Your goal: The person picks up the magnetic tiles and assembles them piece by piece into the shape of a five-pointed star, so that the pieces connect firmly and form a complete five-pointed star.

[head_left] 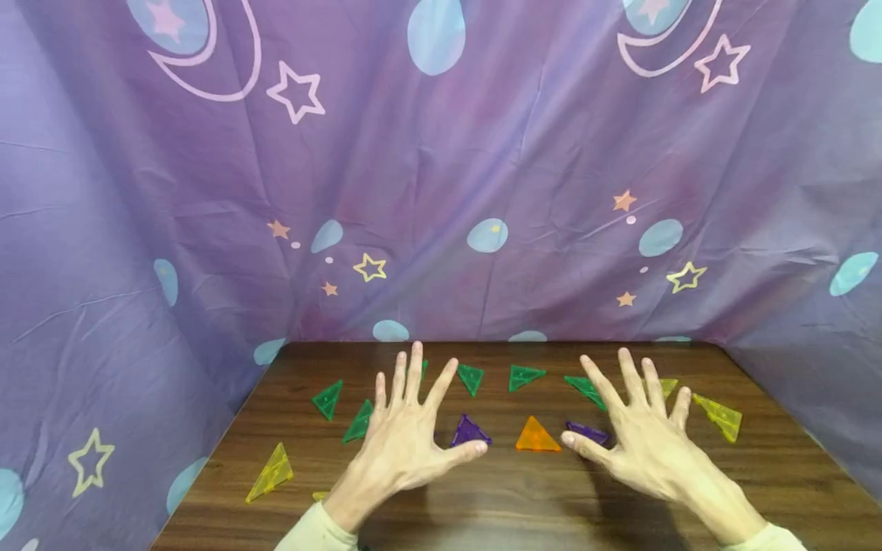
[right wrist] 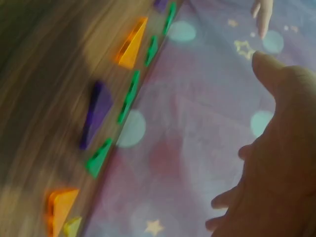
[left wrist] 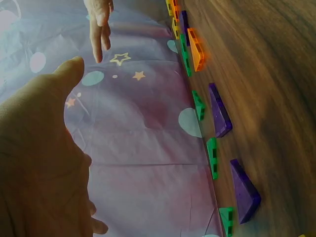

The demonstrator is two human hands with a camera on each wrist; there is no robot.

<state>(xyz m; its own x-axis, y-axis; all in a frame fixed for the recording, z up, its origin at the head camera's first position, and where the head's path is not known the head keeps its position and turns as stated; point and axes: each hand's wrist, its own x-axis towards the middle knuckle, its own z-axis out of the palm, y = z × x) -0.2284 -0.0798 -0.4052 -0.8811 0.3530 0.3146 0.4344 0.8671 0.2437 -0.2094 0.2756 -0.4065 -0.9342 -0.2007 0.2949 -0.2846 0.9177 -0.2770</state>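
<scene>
Landmark: the orange triangle (head_left: 537, 435), translucent, plastic-looking, lying flat. Counter (head_left: 496, 516): dark brown, streaked wood grain.

Nearest the person: pale sleeves (head_left: 318, 532) to either side of the landmark. A long, see-through yellow triangle (head_left: 272, 473) lies well to its left.

Left hand (head_left: 403, 440) is left of the landmark, right hand (head_left: 644, 444) to its right; both raised above the counter, fingers and thumbs spread wide.

Just left of the landmark, partly under the left thumb's tip in the head view: a ridged purple triangle (head_left: 468, 430). To its right, by the right thumb: a narrow-looking purple piece (head_left: 586, 431). Right wrist view gives a second orange piece (right wrist: 61, 205) farther right.

Beyond the landmark: green triangles (head_left: 526, 376), loosely in a row. Farthest: creased violet cloth (head_left: 441, 153) printed with stars, moons and bluish ovals.
</scene>
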